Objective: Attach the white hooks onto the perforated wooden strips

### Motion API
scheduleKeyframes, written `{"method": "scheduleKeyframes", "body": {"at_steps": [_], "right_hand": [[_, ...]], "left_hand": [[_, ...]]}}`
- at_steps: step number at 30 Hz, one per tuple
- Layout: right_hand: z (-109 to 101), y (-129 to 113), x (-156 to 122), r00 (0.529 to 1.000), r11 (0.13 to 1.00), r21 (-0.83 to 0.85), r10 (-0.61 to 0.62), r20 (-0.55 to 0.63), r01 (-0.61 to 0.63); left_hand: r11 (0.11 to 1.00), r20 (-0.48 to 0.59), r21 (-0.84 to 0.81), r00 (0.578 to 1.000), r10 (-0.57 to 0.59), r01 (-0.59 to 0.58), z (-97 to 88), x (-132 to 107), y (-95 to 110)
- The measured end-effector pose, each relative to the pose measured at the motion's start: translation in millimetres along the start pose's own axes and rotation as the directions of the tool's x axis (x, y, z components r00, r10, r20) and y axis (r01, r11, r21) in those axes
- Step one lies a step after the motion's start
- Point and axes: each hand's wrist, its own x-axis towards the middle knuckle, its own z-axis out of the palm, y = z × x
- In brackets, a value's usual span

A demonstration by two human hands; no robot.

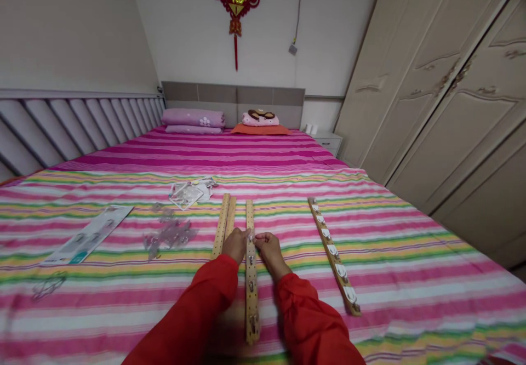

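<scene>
On a striped bedspread (pixel 411 283), directly under both hands: one long wooden strip (pixel 251 304) with small metal hooks, lying straight out from the body. Left hand (pixel 236 246) curled and nearly closed beside the upper part of the strip; right hand (pixel 267 250) also curled, its fingertips (pixel 258 239) meeting the other hand at a metal hook (pixel 250 239). Any real hold on the hook: impossible to tell from this view. Step in hand, by judgement: close finger work on this one hook. Next move calling for steady fingers and a strip kept still. Just right of the hands, another wooden strip (pixel 333 255) with white hooks. To the left, two more wooden strips (pixel 223 225), clear plastic pieces (pixel 170 232), a paper packet (pixel 189 192) and a printed card (pixel 88 235). Possible trouble: soft, uneven bedding under the wood.
</scene>
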Motion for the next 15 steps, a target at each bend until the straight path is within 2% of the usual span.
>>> {"method": "scheduleKeyframes", "body": {"at_steps": [6, 10, 13, 15], "right_hand": [[-3, -8, -12, 0.999, 1.000, 0.001, -0.027, 0.044, 0.027], [-9, -11, -18, 0.996, 0.999, -0.007, -0.037, 0.075, 0.037], [-11, -11, -18, 0.995, 0.999, -0.013, -0.036, 0.090, 0.037], [-11, -11, -18, 0.995, 0.999, -0.014, -0.037, 0.095, 0.039]], "left_hand": [[0.988, -0.036, -0.151, 0.999, 0.007, -0.013, -8.4, -2, 5], [0.919, -0.146, -0.394, 0.987, -0.073, 0.010, -31.7, -13, -7], [0.904, -0.315, -0.426, 0.935, -0.166, 0.017, -61.2, -27, -34], [0.936, -0.463, -0.345, 0.856, -0.231, 0.066, -82.2, -36, -57]]}}
